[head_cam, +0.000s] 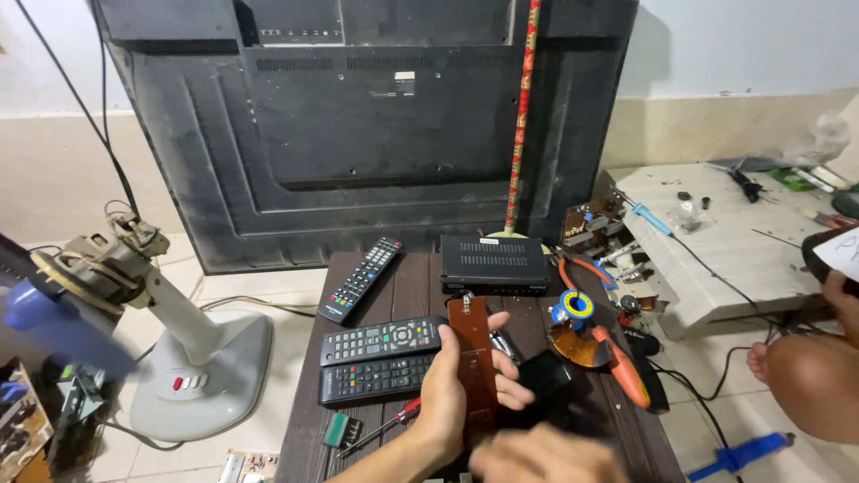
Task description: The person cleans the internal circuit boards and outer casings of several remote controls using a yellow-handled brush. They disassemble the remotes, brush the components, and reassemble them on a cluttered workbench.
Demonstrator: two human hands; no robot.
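Nearest, the right hand (546, 458) is a blur low over the dark wooden surface (420, 277), its grip impossible to tell. The left hand (465, 380) holds its grip pinched on a long brown circuit board (474, 358), upright above two remote controls (385, 358). Beyond sit a black set-top box (494, 262) and the television back (358, 125).

A large black television (358, 125) stands at twelve o'clock, its back panel facing out (screen side hidden); a small white rectangular label (404, 78) sits near its top centre.
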